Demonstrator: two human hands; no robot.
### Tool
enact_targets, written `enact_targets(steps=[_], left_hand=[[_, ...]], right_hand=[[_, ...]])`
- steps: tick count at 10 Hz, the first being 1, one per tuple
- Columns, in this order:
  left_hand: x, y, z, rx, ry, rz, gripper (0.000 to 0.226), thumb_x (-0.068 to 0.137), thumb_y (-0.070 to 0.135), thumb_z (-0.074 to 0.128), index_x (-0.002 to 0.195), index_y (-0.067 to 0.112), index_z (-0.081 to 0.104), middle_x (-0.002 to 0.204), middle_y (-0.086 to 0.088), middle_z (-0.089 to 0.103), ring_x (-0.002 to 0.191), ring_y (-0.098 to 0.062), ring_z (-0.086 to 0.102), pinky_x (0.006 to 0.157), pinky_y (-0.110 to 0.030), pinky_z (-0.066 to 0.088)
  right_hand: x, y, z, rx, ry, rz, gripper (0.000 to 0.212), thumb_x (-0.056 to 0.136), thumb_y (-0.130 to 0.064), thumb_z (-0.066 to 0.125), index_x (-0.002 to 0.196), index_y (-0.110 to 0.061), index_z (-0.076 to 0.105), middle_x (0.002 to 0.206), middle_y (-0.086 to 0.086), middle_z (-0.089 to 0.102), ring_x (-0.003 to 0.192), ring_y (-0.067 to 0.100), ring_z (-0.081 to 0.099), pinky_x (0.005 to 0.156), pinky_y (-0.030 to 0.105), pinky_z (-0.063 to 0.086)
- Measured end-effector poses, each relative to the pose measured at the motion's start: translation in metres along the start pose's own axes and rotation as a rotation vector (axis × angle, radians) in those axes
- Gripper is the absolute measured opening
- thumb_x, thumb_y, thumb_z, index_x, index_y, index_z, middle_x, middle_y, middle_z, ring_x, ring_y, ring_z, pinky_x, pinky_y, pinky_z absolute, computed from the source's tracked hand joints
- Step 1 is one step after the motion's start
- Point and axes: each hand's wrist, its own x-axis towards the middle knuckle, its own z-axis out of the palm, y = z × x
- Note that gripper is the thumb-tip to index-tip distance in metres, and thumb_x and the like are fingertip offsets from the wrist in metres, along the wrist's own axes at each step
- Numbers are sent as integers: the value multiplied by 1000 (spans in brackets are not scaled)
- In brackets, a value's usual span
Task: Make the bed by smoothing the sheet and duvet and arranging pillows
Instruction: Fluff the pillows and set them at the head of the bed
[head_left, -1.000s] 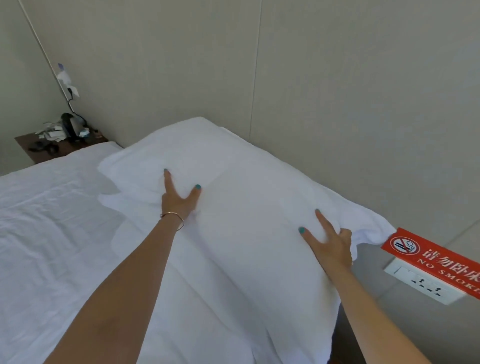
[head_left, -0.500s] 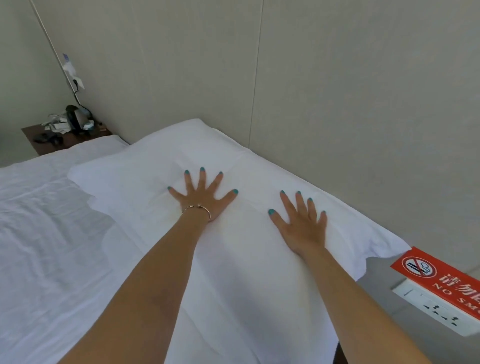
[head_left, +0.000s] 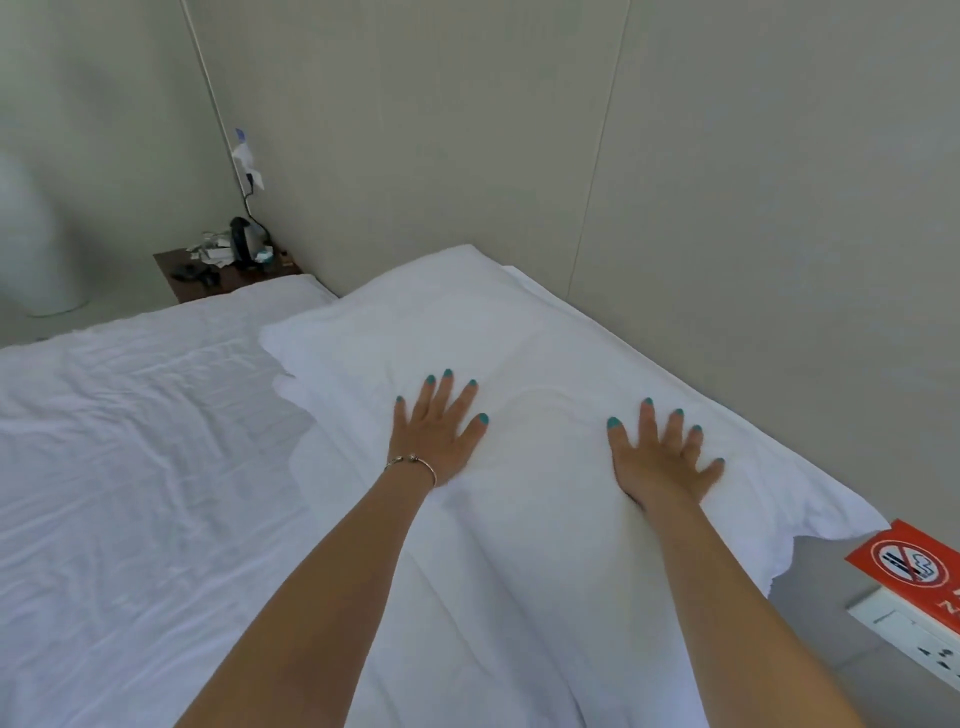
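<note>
On top of the pillow (head_left: 498, 353), both hands lie flat with fingers spread and straight, so neither grip closes on anything: the left hand (head_left: 439, 428) presses near the pillow's middle, the right hand (head_left: 662, 457) nearer the pillow's wall-side edge, the two apart from each other. Under the palms the pillowcase looks fairly smooth, with a faint crease running between the hands. That pillow sits at the head of the bed, pushed up beside the wall (head_left: 727, 208), and its loose case edge hangs ragged off the pillow's near right corner. Left of the pillow, the sheet (head_left: 130, 441) is spread over the mattress but visibly wrinkled, with long creases across it. No duvet can be made out. Beyond the pillow's far left corner stands a small bedside tabletop (head_left: 179, 260) with clutter on it.

Judging from this, the pillow placing is nearly done and is being patted flat, while smoothing the sheet and laying the duvet appear yet to come.
</note>
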Motion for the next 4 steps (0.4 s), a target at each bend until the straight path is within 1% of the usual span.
enact_targets(steps=[1, 2, 3, 4], left_hand=[[-38, -7, 1, -129, -99, 37, 60, 95, 62, 13, 148, 46, -11, 158, 15, -22, 146, -12, -19, 119, -50, -5], [-80, -21, -4, -205, -247, 137, 62, 95, 64, 20, 150, 45, -2, 161, 14, -11, 148, -11, -11, 120, -46, 0], [-125, -50, -17, -85, -317, 178, 65, 93, 68, 20, 151, 41, 17, 162, 10, 3, 149, -14, 2, 120, -44, 7], [-177, -85, -26, -64, -281, 81, 66, 92, 68, 22, 149, 34, 30, 161, 5, 12, 148, -17, 11, 119, -42, 14]], right_hand=[[-41, -19, 10, 95, 45, 74, 62, 96, -58, 6, 152, -38, -11, 162, -3, -15, 149, 25, -12, 116, 56, -5], [-98, -31, 34, 60, 101, 6, 58, 98, -51, 7, 152, -38, -10, 162, -4, -13, 149, 25, -11, 118, 53, -2], [-153, -42, 57, -2, 126, -110, 60, 99, -53, 14, 152, -38, -12, 162, -5, -15, 149, 24, -12, 118, 51, -1], [-206, -59, 85, -98, 108, -269, 67, 97, -59, 25, 152, -38, -6, 162, -5, -14, 149, 25, -11, 118, 49, 3]])
